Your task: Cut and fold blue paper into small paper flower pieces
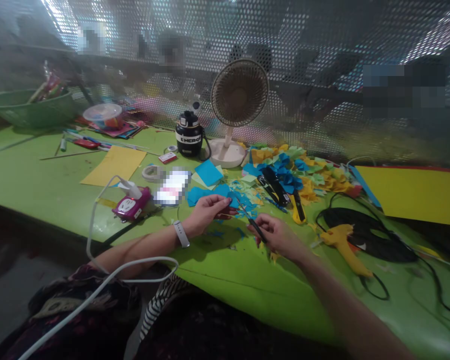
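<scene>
Between the thumb and fingers of my left hand [209, 212] is a piece of blue paper [232, 201]. My right hand [275, 235] is wrapped round the dark handles of a pair of scissors [255, 227], whose blades point at the blue paper. Small blue, green and yellow paper scraps [249, 195] lie under and behind both hands. A square of blue paper [209, 173] rests just beyond my left hand. Folded blue, green and orange paper pieces [285, 167] are heaped behind the scraps, with a black stapler [275, 186] and a yellow cutter [297, 209] in front.
A white fan [228, 152] and a black jug [189, 137] stand at the back. On the left are a lit phone [172, 187], a purple power socket [133, 205] and a white cable [135, 263]. A yellow glue gun [347, 250] and yellow sheets [416, 192] lie right.
</scene>
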The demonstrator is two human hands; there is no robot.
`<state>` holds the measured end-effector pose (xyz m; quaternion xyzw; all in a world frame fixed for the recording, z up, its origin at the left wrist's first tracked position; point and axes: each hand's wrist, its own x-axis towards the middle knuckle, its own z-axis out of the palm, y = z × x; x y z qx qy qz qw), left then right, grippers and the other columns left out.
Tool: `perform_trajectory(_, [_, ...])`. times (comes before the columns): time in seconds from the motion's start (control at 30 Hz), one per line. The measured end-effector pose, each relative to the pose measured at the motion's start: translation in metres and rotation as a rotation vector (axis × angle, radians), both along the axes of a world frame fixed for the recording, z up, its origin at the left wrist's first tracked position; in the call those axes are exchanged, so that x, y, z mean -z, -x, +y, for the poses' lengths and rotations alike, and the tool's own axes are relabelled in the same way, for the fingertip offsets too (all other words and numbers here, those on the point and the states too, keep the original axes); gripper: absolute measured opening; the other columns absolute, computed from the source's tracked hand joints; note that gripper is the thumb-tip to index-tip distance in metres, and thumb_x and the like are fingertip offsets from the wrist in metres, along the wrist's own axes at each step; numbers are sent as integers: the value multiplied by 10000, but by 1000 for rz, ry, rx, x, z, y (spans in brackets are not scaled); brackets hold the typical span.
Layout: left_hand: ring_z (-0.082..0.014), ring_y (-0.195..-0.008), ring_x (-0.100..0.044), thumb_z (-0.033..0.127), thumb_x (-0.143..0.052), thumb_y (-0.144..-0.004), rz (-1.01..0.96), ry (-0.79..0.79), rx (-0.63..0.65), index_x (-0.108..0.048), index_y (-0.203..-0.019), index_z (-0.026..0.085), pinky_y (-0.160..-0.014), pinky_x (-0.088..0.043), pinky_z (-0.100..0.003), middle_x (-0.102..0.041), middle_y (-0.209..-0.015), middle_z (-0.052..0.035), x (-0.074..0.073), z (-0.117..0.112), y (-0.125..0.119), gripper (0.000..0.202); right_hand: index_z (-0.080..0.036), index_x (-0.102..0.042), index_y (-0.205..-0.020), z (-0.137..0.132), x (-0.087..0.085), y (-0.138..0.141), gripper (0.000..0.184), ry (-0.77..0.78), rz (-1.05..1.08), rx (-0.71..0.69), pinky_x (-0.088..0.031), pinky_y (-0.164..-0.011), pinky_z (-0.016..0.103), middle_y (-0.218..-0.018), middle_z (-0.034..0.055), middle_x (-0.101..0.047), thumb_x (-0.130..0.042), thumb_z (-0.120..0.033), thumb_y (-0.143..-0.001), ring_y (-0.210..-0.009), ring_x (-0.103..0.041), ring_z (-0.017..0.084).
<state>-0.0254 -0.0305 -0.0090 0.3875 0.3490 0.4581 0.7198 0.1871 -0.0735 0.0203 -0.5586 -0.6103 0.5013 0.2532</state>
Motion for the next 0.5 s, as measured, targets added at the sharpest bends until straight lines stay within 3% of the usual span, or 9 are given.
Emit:
perform_trajectory(0.2, [-195, -754, -753, 491, -882, -616, 3, -13, -23, -645, -832, 119, -708, -578, -278, -761, -758, -76, 3, 0, -1, 492, -214, -496, -710, -1, -5, 3, 581, 59, -38, 13, -298, -391, 232, -538, -24, -609, -723, -739, -613, -387, -394, 71])
perform_trajectory(0.5, [-183, -728, -740, 463, -872, -649, 25, -4, 4, -650, -813, 121, -721, -575, -298, -748, -743, -67, 1, -2, -1, 439, -211, -493, -699, 0, -3, 2, 582, 6, -37, 4, -282, -411, 231, -537, -24, -583, -713, -746, -633, -426, -419, 82])
